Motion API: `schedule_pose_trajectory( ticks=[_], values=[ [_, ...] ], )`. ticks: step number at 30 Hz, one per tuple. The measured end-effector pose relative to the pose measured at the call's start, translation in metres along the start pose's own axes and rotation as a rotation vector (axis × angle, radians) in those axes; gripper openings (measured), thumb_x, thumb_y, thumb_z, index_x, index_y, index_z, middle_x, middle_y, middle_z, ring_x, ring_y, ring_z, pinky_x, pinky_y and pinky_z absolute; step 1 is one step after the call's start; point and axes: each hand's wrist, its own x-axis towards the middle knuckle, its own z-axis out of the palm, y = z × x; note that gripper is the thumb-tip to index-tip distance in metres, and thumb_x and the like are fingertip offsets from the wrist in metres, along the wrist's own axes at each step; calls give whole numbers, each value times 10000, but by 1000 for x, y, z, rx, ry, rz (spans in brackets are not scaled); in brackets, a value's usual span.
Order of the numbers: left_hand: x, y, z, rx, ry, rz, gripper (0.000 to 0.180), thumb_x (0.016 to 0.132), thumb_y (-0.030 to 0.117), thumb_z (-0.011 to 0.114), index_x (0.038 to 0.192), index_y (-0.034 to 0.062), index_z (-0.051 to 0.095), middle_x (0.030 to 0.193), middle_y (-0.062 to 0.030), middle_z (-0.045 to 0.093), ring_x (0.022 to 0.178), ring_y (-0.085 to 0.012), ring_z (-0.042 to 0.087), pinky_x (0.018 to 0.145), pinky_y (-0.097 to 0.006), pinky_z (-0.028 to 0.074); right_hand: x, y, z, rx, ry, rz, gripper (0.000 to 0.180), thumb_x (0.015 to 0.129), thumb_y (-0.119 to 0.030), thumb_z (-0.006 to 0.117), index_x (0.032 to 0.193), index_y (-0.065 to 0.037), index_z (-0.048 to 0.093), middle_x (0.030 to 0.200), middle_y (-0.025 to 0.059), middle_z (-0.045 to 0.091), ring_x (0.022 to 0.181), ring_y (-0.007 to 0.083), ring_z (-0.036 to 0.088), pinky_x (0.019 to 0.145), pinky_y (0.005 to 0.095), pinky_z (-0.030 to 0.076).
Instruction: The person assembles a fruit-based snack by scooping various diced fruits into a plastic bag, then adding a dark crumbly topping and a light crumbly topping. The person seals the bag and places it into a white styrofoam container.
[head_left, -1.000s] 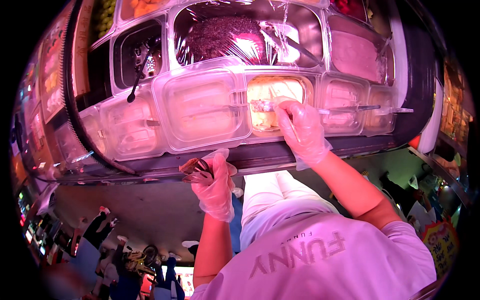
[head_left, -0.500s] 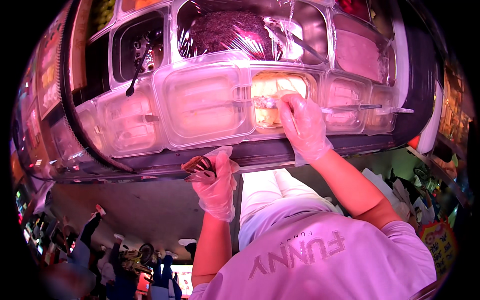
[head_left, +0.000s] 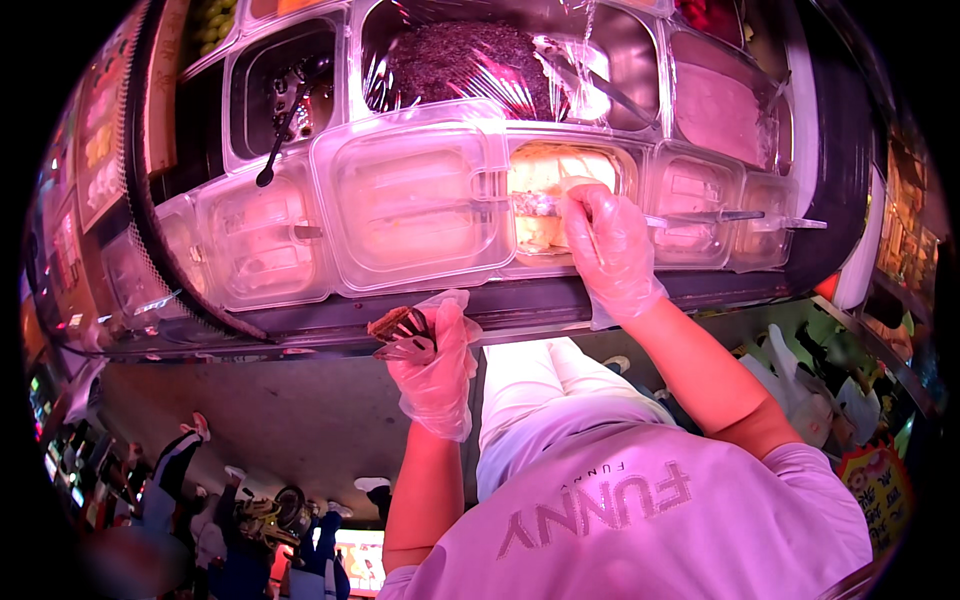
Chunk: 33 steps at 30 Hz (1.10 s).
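My left hand [head_left: 435, 355], in a clear plastic glove, is closed around a small brown food piece in a dark striped wrapper [head_left: 408, 333], just off the counter's front edge. My right hand [head_left: 608, 240], gloved likewise, is over an uncovered metal pan of pale yellow, creamy filling [head_left: 540, 243]. Its fingers are pinched on a flat spatula-like tool [head_left: 535, 204], whose smeared end lies on the filling. The fingers hide part of the tool, and where its handle ends I cannot make out.
Left of the pan, a clear lid [head_left: 415, 200] covers a container. Lidded tubs with utensil handles [head_left: 715, 215] stand to the right. Behind are a film-covered pan of dark purple food [head_left: 465, 65], a pink-filled pan [head_left: 718, 105] and a black spoon [head_left: 272, 155].
My left hand has shifted and tilted slightly with the wrapped food. My right hand stays over the yellow pan, with hardly any movement of the tool.
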Motion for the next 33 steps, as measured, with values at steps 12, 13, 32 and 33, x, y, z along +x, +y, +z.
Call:
schedule_pose_trajectory(
  ticks=[12,13,32,33],
  values=[
    [1,4,2,10,-16,24,126,968,131,673,883,50,629,694,-57,646,440,-62,451,407,-212,325,-6,7,-2,33,60,-37,116,905,-9,655,1009,-37,613,842,166,643,739,364,605,652,437,467],
    [1,2,1,18,-23,30,130,969,126,670,873,50,626,693,-57,646,437,-64,450,405,-213,325,-6,6,-4,32,53,-37,118,903,-6,657,1009,-35,613,847,167,647,742,364,609,654,435,470],
    [86,79,-9,1044,306,522,384,924,320,690,1087,-28,686,906,-256,701,850,-427,680,782,-494,522,-61,-37,-182,693,-38,223,195,992,-75,583,1156,-3,662,1036,98,731,846,165,674,802,303,531],
    [104,77,-22,1178,282,587,391,900,319,714,1092,-21,687,935,-256,702,872,-431,684,789,-504,522,-68,-40,-195,812,-33,328,208,1002,-84,576,1171,-1,663,1024,85,735,859,147,676,810,296,530]
  ],
)
